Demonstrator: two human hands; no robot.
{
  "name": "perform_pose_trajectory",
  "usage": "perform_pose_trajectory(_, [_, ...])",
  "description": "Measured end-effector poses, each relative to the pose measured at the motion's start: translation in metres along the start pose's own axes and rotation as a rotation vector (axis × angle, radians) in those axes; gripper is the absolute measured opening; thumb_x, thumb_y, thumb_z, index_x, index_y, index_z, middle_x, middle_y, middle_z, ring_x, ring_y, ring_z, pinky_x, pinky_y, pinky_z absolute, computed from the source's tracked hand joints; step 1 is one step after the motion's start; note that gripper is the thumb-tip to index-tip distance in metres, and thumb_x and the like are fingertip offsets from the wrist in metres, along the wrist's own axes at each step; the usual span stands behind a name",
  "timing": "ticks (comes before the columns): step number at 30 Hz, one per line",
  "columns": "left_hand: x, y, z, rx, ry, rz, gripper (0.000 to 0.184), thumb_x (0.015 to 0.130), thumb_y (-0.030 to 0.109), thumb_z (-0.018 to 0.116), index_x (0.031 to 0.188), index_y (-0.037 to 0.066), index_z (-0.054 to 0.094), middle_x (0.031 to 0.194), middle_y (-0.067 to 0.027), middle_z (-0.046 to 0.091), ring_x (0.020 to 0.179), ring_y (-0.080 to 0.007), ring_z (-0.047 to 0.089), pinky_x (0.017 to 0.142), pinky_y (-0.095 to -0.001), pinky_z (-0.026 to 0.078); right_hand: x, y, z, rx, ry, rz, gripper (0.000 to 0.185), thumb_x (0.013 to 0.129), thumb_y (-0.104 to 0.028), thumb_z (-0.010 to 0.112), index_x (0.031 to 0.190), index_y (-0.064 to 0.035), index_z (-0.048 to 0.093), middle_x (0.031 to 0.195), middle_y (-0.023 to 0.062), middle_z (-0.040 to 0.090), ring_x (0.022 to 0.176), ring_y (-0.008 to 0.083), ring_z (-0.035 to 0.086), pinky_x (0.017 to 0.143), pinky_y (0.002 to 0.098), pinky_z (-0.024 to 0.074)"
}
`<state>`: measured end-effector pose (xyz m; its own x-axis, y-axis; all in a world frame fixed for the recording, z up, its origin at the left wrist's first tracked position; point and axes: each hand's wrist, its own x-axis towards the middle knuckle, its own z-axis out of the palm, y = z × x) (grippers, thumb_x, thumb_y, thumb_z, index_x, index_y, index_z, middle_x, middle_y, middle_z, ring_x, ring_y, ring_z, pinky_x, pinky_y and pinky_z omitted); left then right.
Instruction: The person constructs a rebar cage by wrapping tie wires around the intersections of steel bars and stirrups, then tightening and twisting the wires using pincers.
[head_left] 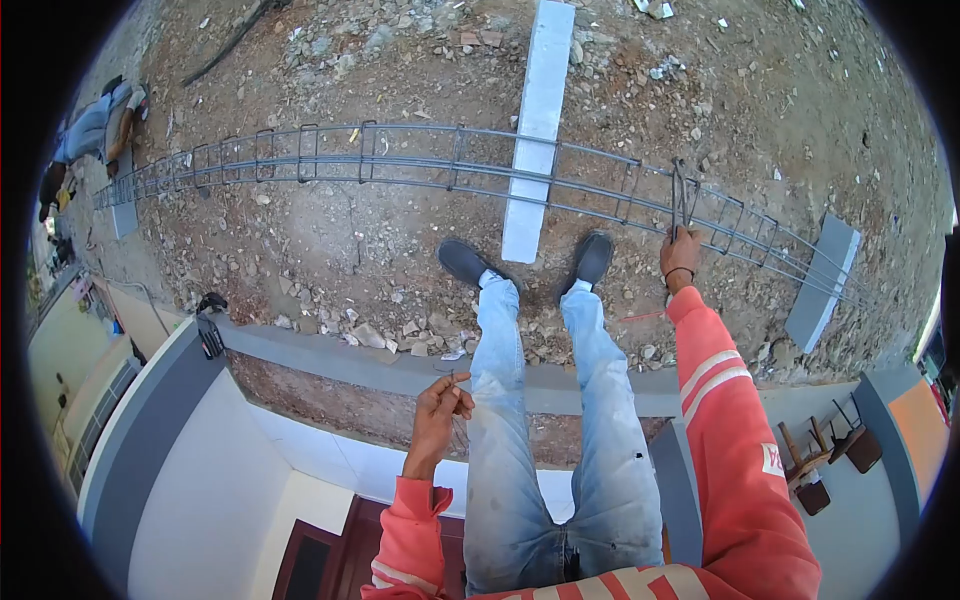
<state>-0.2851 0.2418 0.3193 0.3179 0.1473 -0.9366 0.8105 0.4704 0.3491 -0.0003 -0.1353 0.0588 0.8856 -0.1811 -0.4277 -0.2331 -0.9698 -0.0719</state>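
A long rebar cage (410, 184) of thin steel bars with square stirrups stretches across the ground in front of me. My right hand (681, 258) is closed around the handles of steel pincers (680, 195), whose head lies over the cage's bars at a stirrup on the right side. Near my left knee, apart from the cage, my left hand (440, 402) pinches thin dark tie wire (452, 376). How many wires are in it I cannot tell.
A pale beam (536, 110) crosses under the cage's middle, with grey blocks under its right (824, 285) and left (124, 215) ends. Another person (92, 135) is crouched at the far left. Rubble covers the ground. A low ledge (300, 352) runs behind my feet; chairs (825, 450) stand at right.
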Motion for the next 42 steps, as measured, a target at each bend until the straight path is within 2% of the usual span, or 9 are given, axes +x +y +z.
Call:
perform_pose_trajectory(4, [0.017, 0.016, 0.054, -0.097, -0.159, -0.017, 0.038, 0.107, 0.013, 0.054, 0.141, -0.002, 0.057, 0.088, -0.0073, 0.07, 0.073, -0.011, 0.057, 0.069, -0.0251, 0.049, -0.056, -0.022, -0.023, -0.024, -0.067, -0.012, 0.043, 0.086, -0.024, 0.076, 0.124, -0.0085, 0.064, 0.135, 0.0216, 0.05, 0.129, 0.0423, 0.048, 0.104, 0.054, 0.0424])
perform_pose_trajectory(10, [0.039, 0.036, 0.127, -0.517, -0.311, 0.08, 0.047, 0.108, 0.016, 0.055, 0.153, 0.007, 0.044, 0.087, -0.0019, 0.063, 0.076, -0.0099, 0.055, 0.071, -0.03, 0.051, -0.185, -0.082, -0.118, 1.081, -0.86, -0.489, 0.046, 0.105, -0.039, 0.057, 0.128, -0.0005, 0.063, 0.126, 0.0189, 0.065, 0.121, 0.0332, 0.062, 0.105, 0.0418, 0.0453])
perform_pose_trajectory(13, [0.049, 0.059, 0.149, -0.595, -0.247, 0.13, 0.048, 0.108, 0.015, 0.054, 0.154, 0.006, 0.042, 0.083, -0.0005, 0.058, 0.073, -0.0083, 0.054, 0.071, -0.0295, 0.05, -0.246, -0.095, -0.123, 1.236, -0.943, -0.451, 0.041, 0.107, -0.038, 0.054, 0.119, -0.0002, 0.066, 0.103, 0.0159, 0.07, 0.098, 0.0248, 0.069, 0.089, 0.0377, 0.0525])
perform_pose_trajectory(15, [0.055, 0.071, 0.147, -0.585, -0.269, 0.201, 0.044, 0.108, 0.017, 0.054, 0.149, 0.003, 0.048, 0.083, -0.0002, 0.058, 0.073, -0.0081, 0.053, 0.071, -0.0283, 0.048, -0.261, -0.096, -0.121, 1.416, -1.24, -0.033, 0.037, 0.107, -0.035, 0.053, 0.107, -0.0005, 0.067, 0.074, 0.0071, 0.064, 0.068, 0.0138, 0.063, 0.066, 0.0313, 0.0505])
perform_pose_trajectory(20, [0.065, 0.075, 0.11, -0.511, -0.164, 0.167, 0.043, 0.108, 0.025, 0.056, 0.144, 0.002, 0.052, 0.083, 0.0014, 0.057, 0.074, -0.0102, 0.054, 0.073, -0.0293, 0.05, -0.235, -0.092, -0.125, 1.264, -0.991, -0.232, 0.025, 0.103, -0.027, 0.06, 0.101, -0.0031, 0.065, 0.063, 0.0016, 0.058, 0.055, 0.0084, 0.053, 0.053, 0.0307, 0.0424])
perform_pose_trajectory(25, [0.067, 0.09, 0.092, -0.388, -0.189, 0.03, 0.039, 0.107, 0.026, 0.059, 0.131, -0.003, 0.06, 0.076, -0.0004, 0.062, 0.07, -0.0112, 0.058, 0.07, -0.0268, 0.05, -0.218, -0.081, -0.141, 0.887, -0.869, -0.526, 0.024, 0.101, -0.026, 0.061, 0.114, -0.0062, 0.061, 0.07, 0.0128, 0.063, 0.06, 0.0289, 0.061, 0.06, 0.0426, 0.0466])
perform_pose_trajectory(30, [0.087, 0.098, 0.084, -0.187, -0.26, -0.021, 0.037, 0.106, 0.026, 0.06, 0.126, -0.005, 0.063, 0.076, -0.0032, 0.066, 0.067, -0.0122, 0.06, 0.066, -0.027, 0.05, -0.24, -0.084, -0.129, 0.808, -0.852, -0.378, 0.024, 0.099, -0.026, 0.064, 0.111, -0.0049, 0.062, 0.073, 0.0153, 0.064, 0.067, 0.0348, 0.064, 0.063, 0.0446, 0.0479])
perform_pose_trajectory(35, [0.097, 0.121, 0.062, 0.081, -0.438, -0.241, 0.038, 0.105, 0.035, 0.061, 0.118, 0.001, 0.072, 0.07, 0.0001, 0.066, 0.063, -0.0102, 0.061, 0.061, -0.0252, 0.049, -0.288, -0.128, -0.091, 0.353, -0.284, -0.486, 0.012, 0.093, -0.016, 0.065, 0.103, -0.0106, 0.07, 0.094, 0.0103, 0.068, 0.096, 0.0299, 0.067, 0.096, 0.0503, 0.0454])
perform_pose_trajectory(42, [0.132, 0.157, -0.024, 0.233, -0.433, -0.192, 0.04, 0.105, 0.039, 0.061, 0.118, 0.003, 0.074, 0.069, 0.0009, 0.065, 0.061, -0.0092, 0.059, 0.06, -0.0251, 0.048, -0.302, -0.219, -0.047, 0.511, -0.401, -0.448, 0.035, 0.079, 0.005, 0.056, 0.106, -0.0078, 0.073, 0.101, 0.012, 0.069, 0.105, 0.0317, 0.065, 0.113, 0.0538, 0.0366])
